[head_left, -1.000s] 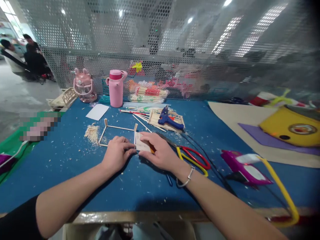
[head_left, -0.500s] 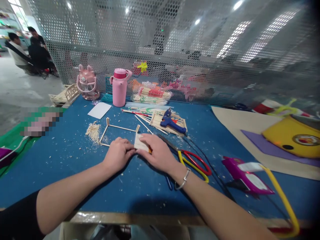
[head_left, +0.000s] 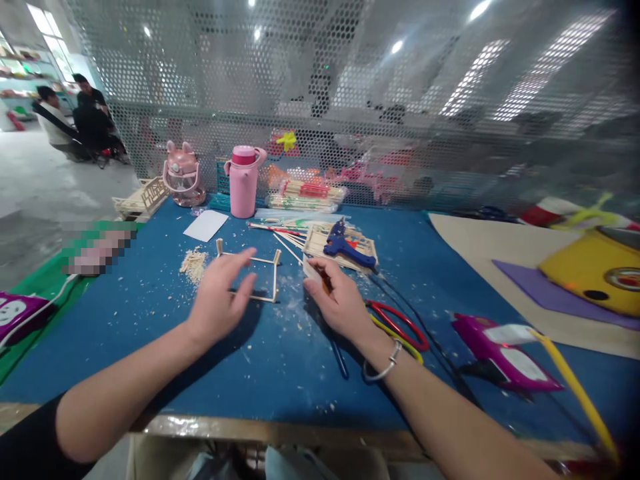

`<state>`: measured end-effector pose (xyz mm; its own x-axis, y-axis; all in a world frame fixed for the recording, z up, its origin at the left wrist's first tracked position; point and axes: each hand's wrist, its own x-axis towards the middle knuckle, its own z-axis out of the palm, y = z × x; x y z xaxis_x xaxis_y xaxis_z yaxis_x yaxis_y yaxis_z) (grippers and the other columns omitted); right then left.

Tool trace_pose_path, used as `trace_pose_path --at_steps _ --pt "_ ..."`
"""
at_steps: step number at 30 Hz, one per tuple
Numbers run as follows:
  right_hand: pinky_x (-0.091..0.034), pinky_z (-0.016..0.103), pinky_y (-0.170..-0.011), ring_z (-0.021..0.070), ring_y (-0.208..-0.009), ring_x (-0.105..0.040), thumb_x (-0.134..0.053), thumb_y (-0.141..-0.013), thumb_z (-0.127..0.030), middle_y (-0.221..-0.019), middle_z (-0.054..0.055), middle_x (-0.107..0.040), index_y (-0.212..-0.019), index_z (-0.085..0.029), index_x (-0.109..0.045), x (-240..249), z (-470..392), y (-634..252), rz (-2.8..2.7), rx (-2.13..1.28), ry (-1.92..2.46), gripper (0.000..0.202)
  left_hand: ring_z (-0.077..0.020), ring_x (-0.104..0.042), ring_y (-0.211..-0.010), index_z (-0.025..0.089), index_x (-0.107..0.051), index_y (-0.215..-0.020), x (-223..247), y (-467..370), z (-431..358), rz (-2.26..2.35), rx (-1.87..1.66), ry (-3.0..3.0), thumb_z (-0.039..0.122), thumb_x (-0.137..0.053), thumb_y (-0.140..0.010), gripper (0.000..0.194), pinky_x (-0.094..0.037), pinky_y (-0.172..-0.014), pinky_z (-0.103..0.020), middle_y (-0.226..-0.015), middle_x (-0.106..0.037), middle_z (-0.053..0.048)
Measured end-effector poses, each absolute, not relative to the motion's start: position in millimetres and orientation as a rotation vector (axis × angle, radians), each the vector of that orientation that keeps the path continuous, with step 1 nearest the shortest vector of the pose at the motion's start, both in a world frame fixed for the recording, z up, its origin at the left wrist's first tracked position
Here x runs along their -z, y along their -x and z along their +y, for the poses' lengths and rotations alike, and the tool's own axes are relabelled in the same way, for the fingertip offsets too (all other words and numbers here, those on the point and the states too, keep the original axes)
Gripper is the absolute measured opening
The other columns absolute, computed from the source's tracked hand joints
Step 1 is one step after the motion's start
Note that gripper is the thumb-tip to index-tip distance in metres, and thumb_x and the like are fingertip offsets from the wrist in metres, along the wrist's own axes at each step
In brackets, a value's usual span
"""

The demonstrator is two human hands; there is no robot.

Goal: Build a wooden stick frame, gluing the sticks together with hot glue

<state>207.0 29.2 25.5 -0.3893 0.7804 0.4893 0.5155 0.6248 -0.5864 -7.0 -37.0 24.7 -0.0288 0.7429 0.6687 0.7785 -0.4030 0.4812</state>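
My left hand (head_left: pixel 217 297) is raised over the left part of a thin wooden stick frame (head_left: pixel 275 280), its thumb and fingers apart and nothing between them. The frame lies on the blue table, with short upright sticks at its two far corners. To the right of it, my right hand (head_left: pixel 337 300) is closed around a small pale block (head_left: pixel 311 269); something orange-brown shows beneath the fingers. Beyond this hand a blue glue gun (head_left: pixel 347 248) rests on a stick lattice (head_left: pixel 315 239). Scissors with red and yellow handles (head_left: pixel 400 327) lie beside my right wrist.
Wood shavings (head_left: pixel 194 265) and white paper (head_left: pixel 206 225) lie at the left. A pink bottle (head_left: pixel 243 187), a pink jug (head_left: pixel 183 180) and packed sticks (head_left: pixel 307 197) stand or lie before the mesh screen. At the right are a purple device (head_left: pixel 505 353) and a yellow bag (head_left: pixel 595 270).
My hands have moved apart. The left moved left and opened over the frame; the right moved right with the pale block. The frame's right side is now uncovered, and the view has shifted slightly.
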Motion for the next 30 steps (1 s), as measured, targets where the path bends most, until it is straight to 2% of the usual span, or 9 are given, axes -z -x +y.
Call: trace_pose_path --at_steps 3,5,7,12,18,21,23,26,30 --pt "-0.045 0.033 -0.075 0.0188 -0.083 -0.057 -0.044 -0.085 -0.041 -0.096 0.008 -0.061 -0.104 -0.018 -0.050 -27 26 -211 -2.034 -0.484 1.039 0.031 -0.0151 -0.052 -0.073 0.016 -0.045 -0.124 -35 47 -51 -2.002 1.375 1.871 0.029 -0.046 -0.082 0.045 -0.046 -0.065 -0.028 -0.095 -0.060 -0.007" --pt "-0.045 0.032 -0.075 0.0183 -0.082 -0.057 -0.044 -0.085 -0.042 -0.095 0.008 -0.061 -0.104 -0.018 -0.051 -28 24 -212 -2.023 -0.501 1.036 0.031 -0.0145 -0.051 -0.065 0.014 -0.053 -0.117 -32 72 -60 -2.187 1.153 1.946 0.034 -0.048 -0.079 0.043 -0.044 -0.059 -0.027 -0.089 -0.060 -0.006" --pt "-0.045 0.032 -0.075 0.0181 -0.082 -0.057 -0.045 -0.085 -0.042 -0.095 0.008 -0.061 -0.104 -0.018 -0.050 -29 23 -211 -2.031 -0.506 1.020 0.031 -0.0146 -0.052 -0.062 0.016 -0.058 -0.112 -25 87 -65 -2.268 0.960 2.101 0.037 -0.048 -0.077 0.042 -0.044 -0.059 -0.028 -0.086 -0.062 -0.006" --pt "-0.045 0.031 -0.073 0.0181 -0.082 -0.057 -0.045 -0.085 -0.042 -0.096 0.008 -0.061 -0.105 -0.018 -0.050 -30 21 -210 -2.022 -0.513 1.007 0.032 -0.0192 -0.059 -0.074 0.021 -0.067 -0.082 -24 76 -56 -2.210 0.775 2.450 0.038 -0.046 -0.080 0.028 -0.044 -0.069 -0.030 -0.082 -0.067 -0.005" --pt "-0.045 0.031 -0.070 0.0180 -0.078 -0.057 -0.046 -0.084 -0.041 -0.094 0.008 -0.062 -0.103 -0.017 -0.051 -31 19 -209 -2.026 -0.482 1.043 0.031 -0.0176 -0.057 -0.065 0.020 -0.063 -0.074 -37 26 -57 -2.226 0.839 2.528 0.029 -0.047 -0.078 0.019 -0.039 -0.059 -0.028 -0.071 -0.066 -0.003" --pt "-0.045 0.031 -0.070 0.0179 -0.077 -0.057 -0.045 -0.084 -0.042 -0.091 0.008 -0.062 -0.103 -0.018 -0.051 -30 19 -208 -2.025 -0.489 1.084 0.031 -0.0141 -0.049 -0.055 0.019 -0.053 -0.077 -32 14 -61 -2.316 0.857 2.489 0.030 -0.053 -0.073 0.012 -0.035 -0.051 -0.025 -0.066 -0.058 -0.001" --pt "-0.045 0.031 -0.070 0.0182 -0.078 -0.057 -0.045 -0.084 -0.043 -0.093 0.008 -0.062 -0.103 -0.018 -0.051 -29 20 -208 -2.003 -0.491 1.109 0.032 -0.0123 -0.044 -0.052 0.020 -0.044 -0.076 -29 11 -56 -2.344 0.926 2.397 0.031 -0.056 -0.070 0.017 -0.033 -0.049 -0.025 -0.063 -0.052 0.002" --pt "-0.045 0.031 -0.070 0.0180 -0.079 -0.057 -0.045 -0.084 -0.043 -0.095 0.008 -0.062 -0.103 -0.018 -0.051 -28 22 -209 -1.988 -0.502 1.119 0.032 -0.0101 -0.040 -0.051 0.021 -0.037 -0.074 -28 7 -41 -2.325 1.117 2.320 0.030 -0.055 -0.071 0.021 -0.032 -0.049 -0.024 -0.060 -0.043 0.005" --pt "-0.045 0.031 -0.068 0.0175 -0.078 -0.057 -0.046 -0.084 -0.043 -0.095 0.007 -0.061 -0.105 -0.018 -0.050 -27 26 -212 -1.967 -0.493 1.090 0.033 -0.0073 -0.037 -0.050 0.019 -0.039 -0.085 -27 8 -31 -2.182 1.576 2.192 0.029 -0.053 -0.074 0.020 -0.033 -0.049 -0.022 -0.063 -0.041 0.006"
